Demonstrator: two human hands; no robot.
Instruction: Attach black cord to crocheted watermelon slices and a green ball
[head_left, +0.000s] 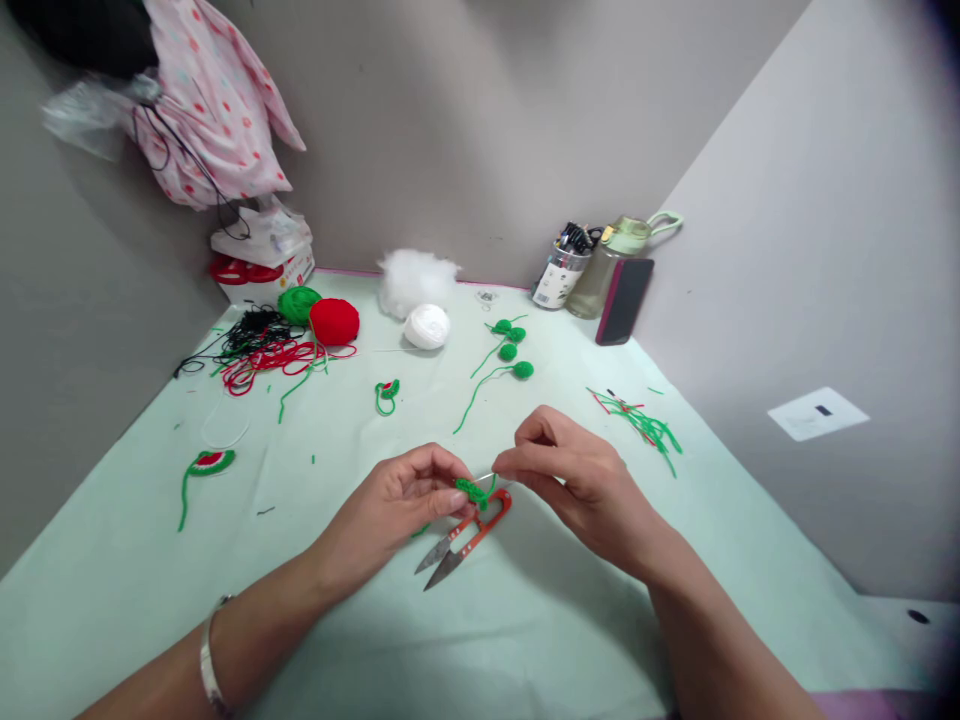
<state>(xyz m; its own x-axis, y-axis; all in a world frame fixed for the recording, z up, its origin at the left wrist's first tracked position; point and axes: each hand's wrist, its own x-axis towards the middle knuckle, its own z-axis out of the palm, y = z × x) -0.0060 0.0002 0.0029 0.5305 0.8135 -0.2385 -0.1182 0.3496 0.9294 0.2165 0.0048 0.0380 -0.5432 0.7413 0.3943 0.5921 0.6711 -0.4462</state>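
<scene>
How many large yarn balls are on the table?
3: green ball at the back left, red ball beside it, and white ball in front of the white fluff.

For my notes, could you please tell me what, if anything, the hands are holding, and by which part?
Left hand: green yarn piece, pinched at its left end. Right hand: thin needle-like tool, by its right part.

Grey walls (420, 130) enclose a pale green tabletop (405, 640) on three sides.
</scene>
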